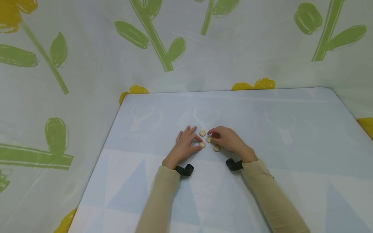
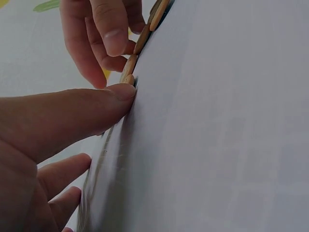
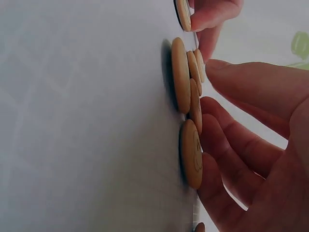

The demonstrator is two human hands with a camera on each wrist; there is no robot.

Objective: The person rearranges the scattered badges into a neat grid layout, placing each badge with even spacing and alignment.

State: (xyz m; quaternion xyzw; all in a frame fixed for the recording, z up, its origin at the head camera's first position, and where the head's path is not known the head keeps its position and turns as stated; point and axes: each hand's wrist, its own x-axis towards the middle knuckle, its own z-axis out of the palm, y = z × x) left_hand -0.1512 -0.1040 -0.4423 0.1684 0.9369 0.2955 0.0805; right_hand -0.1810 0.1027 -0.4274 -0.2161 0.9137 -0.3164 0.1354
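Pale round discs (image 1: 216, 148), several: flat on the worktop (image 1: 215, 202) in a loose cluster between the hands, marked faces up where seen, no long axis across the face; way the drawings point too small to read. Left hand (image 1: 184, 143): pinching the nearest-left disc (image 1: 202, 145) between thumb and finger; right hand (image 1: 229, 139): fingers loosely curved, thumb parted, no disc seen gripped. Condition, as judged: grouping done, final arranging unfinished, one disc unreleased.

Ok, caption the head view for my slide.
Left hand pinching one small disc, right hand close to other discs, on a pale patterned tabletop.
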